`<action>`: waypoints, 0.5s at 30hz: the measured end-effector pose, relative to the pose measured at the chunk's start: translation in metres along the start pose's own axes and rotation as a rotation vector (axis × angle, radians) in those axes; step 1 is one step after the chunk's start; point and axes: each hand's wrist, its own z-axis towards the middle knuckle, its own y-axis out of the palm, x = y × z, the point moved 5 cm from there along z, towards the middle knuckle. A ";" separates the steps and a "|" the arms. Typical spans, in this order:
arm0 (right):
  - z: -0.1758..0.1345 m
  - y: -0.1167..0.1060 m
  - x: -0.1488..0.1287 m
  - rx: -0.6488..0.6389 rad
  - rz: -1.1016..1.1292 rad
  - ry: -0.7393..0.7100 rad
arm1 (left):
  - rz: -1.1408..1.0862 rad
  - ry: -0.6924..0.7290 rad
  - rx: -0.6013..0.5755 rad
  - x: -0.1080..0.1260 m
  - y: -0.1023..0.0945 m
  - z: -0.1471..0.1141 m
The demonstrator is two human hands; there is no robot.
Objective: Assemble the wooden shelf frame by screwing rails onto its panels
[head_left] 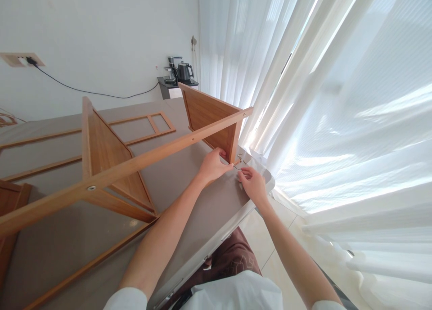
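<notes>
A wooden shelf frame (141, 163) lies on its side on a grey-covered table, its panels standing upright. My left hand (215, 166) is closed on the bottom corner of the end panel (212, 114), thumb in front and fingertips partly hidden behind the wood. Just to the right, my right hand (252, 184) pinches a thin metal hex key (237, 168), which points at that corner. Most of the key is covered by my fingers, and I cannot tell whether its tip sits in a screw. Several small metal screws (240, 158) lie beyond my right fingertips.
On the table (189, 202), a flat ladder-like wooden frame (157, 123) lies behind the shelf. A kettle (184, 70) and a coffee maker (171, 71) stand on a small cabinet at the back. White curtains (330, 98) hang close on the right. A black cord (97, 93) runs along the wall.
</notes>
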 end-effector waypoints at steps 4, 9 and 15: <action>-0.008 0.006 -0.008 -0.015 -0.080 -0.047 | -0.006 0.008 0.004 0.003 -0.001 -0.001; -0.017 0.014 -0.015 -0.096 -0.026 0.006 | -0.001 0.000 -0.002 0.004 -0.001 -0.001; -0.026 0.016 -0.023 -0.096 0.120 0.078 | -0.007 -0.004 -0.023 0.003 0.000 -0.002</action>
